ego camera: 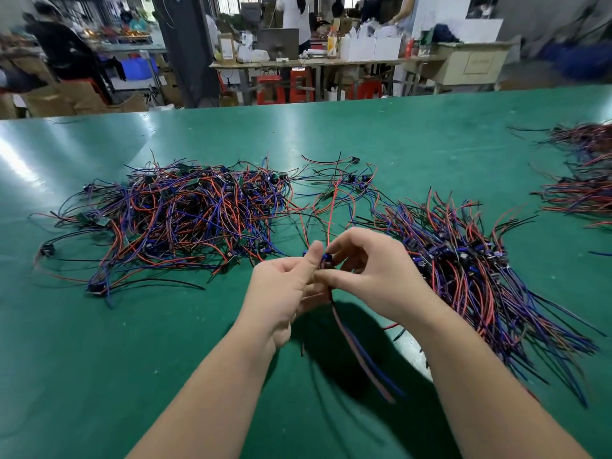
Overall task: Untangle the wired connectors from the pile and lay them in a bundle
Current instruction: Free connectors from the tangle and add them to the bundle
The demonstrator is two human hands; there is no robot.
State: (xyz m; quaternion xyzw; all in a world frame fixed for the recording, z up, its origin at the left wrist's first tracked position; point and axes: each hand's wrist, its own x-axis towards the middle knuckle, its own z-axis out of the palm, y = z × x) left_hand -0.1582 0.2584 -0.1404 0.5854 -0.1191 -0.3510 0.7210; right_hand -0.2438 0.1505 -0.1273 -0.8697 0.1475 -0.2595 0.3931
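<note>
Wired connector (326,259), small and dark blue, is held up just right of the tangled pile (185,220) of red, blue and black leads on the green table (99,359). The left hand (284,293) pinches it with thumb against curled fingers, and the right hand (374,276) nips it between thumb and bent forefinger, while its wires (357,349) hang below the hands. Farther right of the pile lies the sorted bundle (470,270), connectors grouped and leads roughly parallel.
</note>
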